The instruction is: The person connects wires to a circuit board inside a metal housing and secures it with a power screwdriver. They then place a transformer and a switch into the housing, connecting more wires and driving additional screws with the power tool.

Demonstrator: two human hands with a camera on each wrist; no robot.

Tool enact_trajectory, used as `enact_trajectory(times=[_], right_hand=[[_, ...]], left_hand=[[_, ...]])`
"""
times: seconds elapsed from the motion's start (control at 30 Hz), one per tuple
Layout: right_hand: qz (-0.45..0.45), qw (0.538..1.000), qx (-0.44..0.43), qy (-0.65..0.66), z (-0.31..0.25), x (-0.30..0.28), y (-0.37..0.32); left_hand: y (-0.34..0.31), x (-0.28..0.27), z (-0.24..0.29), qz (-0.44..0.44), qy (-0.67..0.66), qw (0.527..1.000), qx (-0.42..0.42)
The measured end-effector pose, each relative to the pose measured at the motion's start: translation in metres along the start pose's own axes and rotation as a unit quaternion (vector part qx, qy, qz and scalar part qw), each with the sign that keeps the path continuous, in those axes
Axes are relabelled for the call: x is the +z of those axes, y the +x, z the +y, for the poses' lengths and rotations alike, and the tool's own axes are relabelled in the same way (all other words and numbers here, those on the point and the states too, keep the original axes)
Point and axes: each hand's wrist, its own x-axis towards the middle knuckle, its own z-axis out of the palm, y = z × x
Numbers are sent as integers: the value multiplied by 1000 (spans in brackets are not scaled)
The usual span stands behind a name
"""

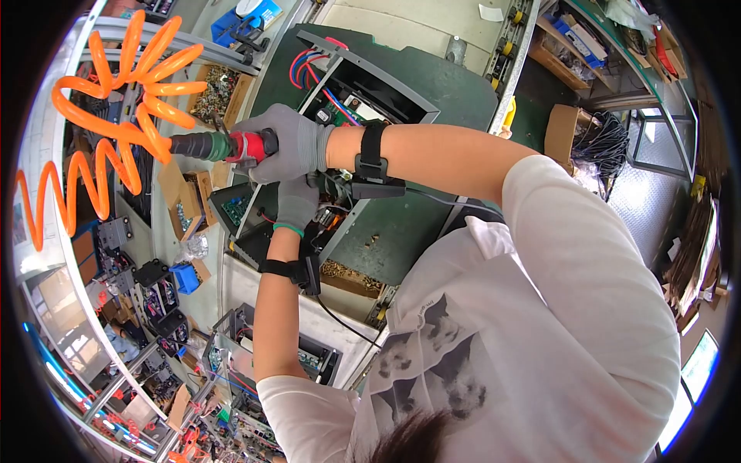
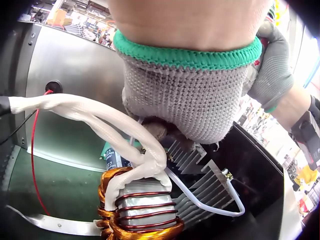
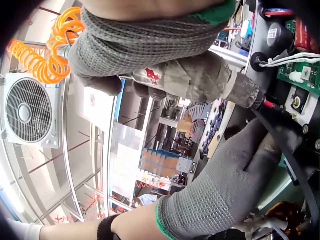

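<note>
My gloved right hand (image 1: 285, 143) grips a powered screwdriver (image 3: 195, 80) with a red and black body. Its red-collared bit points at a screw beside a green circuit board (image 3: 305, 75), inside an open metal chassis (image 1: 370, 63). My gloved left hand (image 3: 220, 187) reaches into the chassis just below the bit, its fingers extended by a black cable (image 3: 290, 150). Those fingertips are partly hidden, and I cannot tell whether they hold anything. Below that hand, the left wrist view shows a copper-wound coil (image 2: 145, 212), white sleeved wires (image 2: 100, 112) and a finned heat sink (image 2: 212, 187).
An orange coiled hose (image 1: 123, 133) hangs at the left and runs to the screwdriver. The chassis lies on a green mat (image 1: 378, 239). Bins of small parts (image 1: 212, 92) stand beyond it, with a tray of screws (image 1: 347, 279) near the body. A roller conveyor (image 1: 505, 48) runs alongside.
</note>
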Motion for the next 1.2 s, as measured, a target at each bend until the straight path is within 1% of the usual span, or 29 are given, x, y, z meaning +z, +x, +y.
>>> enact_trajectory(times=[0.13,0.2,0.23,0.27,0.3,0.33,0.37,0.4,0.43,0.47,0.53,0.57,0.6,0.67,0.7,0.73,0.77,0.8,0.83,0.87,0.9,0.97,1.0,1.03,1.07,1.1,1.17,1.2], right_hand=[[-10,1000,22,6,-6,-2,0],[-16,999,28,12,-8,-3,-1],[-15,999,39,8,-10,-3,-2],[-15,999,50,4,-11,-3,-2],[-3,1000,18,23,-10,-3,-2],[-9,1000,10,24,-9,-2,-1],[-9,999,9,44,-8,-3,1],[-9,998,11,64,-9,-3,3],[3,986,37,161,-22,-1,8],[-21,979,47,197,-34,-11,8],[-12,952,70,299,-50,-17,13],[-4,953,71,294,-59,-24,11],[2,955,72,288,-67,-34,7],[-4,953,88,290,-85,-55,-6],[-2,952,82,296,-89,-66,-15],[3,950,80,303,-92,-75,-25],[34,939,80,332,-98,-79,-38],[66,928,80,358,-104,-83,-52],[78,928,86,355,-106,-88,-66],[93,928,90,350,-108,-94,-79],[100,927,100,347,-111,-97,-91],[102,927,111,343,-114,-101,-111],[129,925,128,335,-112,-101,-121],[158,922,141,325,-112,-99,-127],[156,924,137,321,-112,-97,-131],[162,925,135,316,-113,-97,-134],[176,925,134,310,-120,-98,-137],[176,928,128,302,-123,-98,-138]], left_hand=[[2,4,-5,15,30,999,28],[2,5,-5,-5,59,997,52],[3,5,-6,-35,98,993,53],[3,8,-12,-31,104,993,52],[2,10,-14,-37,105,992,51],[4,9,-17,-41,104,992,52],[4,8,-21,-80,113,990,28],[6,2,-16,-73,115,990,27],[5,-7,-6,-82,115,990,9],[2,-17,2,-92,116,989,-12],[-12,-52,29,-86,132,987,-27],[-20,-71,39,-30,39,999,-5],[-30,-88,49,31,-53,998,18],[-62,-116,71,188,-136,972,-25],[-85,-121,76,255,-115,958,-57],[-111,-120,77,297,-38,952,-59],[-135,-108,82,334,-58,939,-62],[-164,-82,76,320,-84,942,-55],[-185,-59,75,267,-55,962,-16],[-201,-37,77,184,-45,982,0],[-212,-10,76,108,-109,988,-29],[-221,58,70,86,-178,962,-189],[-220,76,68,91,-181,960,-193],[-213,89,64,97,-178,955,-218],[-206,100,58,103,-177,949,-240],[-200,110,52,108,-181,949,-234],[-185,130,43,49,-135,965,-217],[-181,140,38,54,-140,966,-210]])
